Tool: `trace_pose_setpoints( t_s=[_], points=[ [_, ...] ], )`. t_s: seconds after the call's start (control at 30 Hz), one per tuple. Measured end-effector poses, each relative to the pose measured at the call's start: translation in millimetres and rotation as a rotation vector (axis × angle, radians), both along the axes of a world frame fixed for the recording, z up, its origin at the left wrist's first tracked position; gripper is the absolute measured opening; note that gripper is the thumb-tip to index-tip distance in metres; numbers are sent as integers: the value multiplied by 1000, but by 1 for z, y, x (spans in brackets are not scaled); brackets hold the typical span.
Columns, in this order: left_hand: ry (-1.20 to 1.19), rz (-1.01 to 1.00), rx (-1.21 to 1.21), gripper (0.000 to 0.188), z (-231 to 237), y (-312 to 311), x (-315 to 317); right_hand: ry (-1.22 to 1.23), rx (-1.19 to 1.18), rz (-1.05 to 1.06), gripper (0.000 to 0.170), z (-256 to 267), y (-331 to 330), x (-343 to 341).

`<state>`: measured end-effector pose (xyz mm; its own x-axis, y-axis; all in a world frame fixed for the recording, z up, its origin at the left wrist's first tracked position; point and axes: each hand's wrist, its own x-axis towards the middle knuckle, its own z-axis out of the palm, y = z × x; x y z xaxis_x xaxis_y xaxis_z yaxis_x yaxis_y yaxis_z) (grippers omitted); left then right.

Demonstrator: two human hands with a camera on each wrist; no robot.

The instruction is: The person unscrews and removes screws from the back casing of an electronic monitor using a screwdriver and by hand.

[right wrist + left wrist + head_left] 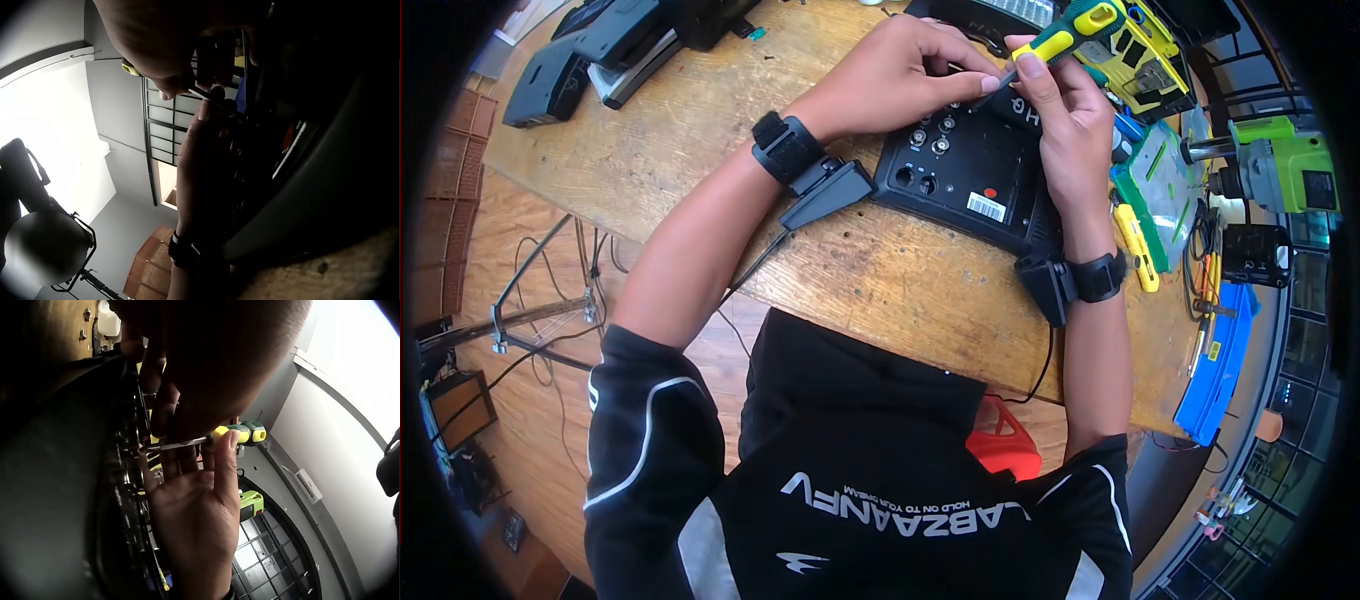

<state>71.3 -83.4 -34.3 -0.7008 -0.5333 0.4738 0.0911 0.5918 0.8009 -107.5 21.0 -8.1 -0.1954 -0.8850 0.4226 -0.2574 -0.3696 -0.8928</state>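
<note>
A black box-shaped device [960, 205] with round metal connectors, a barcode label and a red dot lies on the wooden table. My right hand [1070, 120] grips a screwdriver [1065, 38] with a yellow and green handle, thumb along the front of the handle. Its thin metal shaft [181, 444] slants down to the device's connector side. My left hand [910, 80] reaches over the far edge of the device, thumb and index finger pinching the shaft near its tip. The tip itself is hidden by the fingers in the head view.
Right of the device lie a green-edged case [1157, 190], a yellow cutter knife [1137, 248] and a blue tray [1222, 365]. A lime-green power drill [1285, 165] stands farther right. Black equipment [550, 80] sits at the back left of the wooden table [900, 310].
</note>
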Motion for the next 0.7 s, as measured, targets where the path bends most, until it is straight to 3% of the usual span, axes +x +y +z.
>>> trace_pose_setpoints(
  t_s=[0.03,0.1,0.6,0.7],
  points=[
    [0,-1,2,20,4,3,0,56,14,0,34,1,0,-1],
    [112,-84,240,15,13,11,2,112,29,0,36,0,1,-4],
    [8,-35,232,12,21,16,3,74,11,-6,33,-1,-1,-5],
    [-44,58,117,11,20,16,1,-68,84,-10,36,5,1,10]
  ],
)
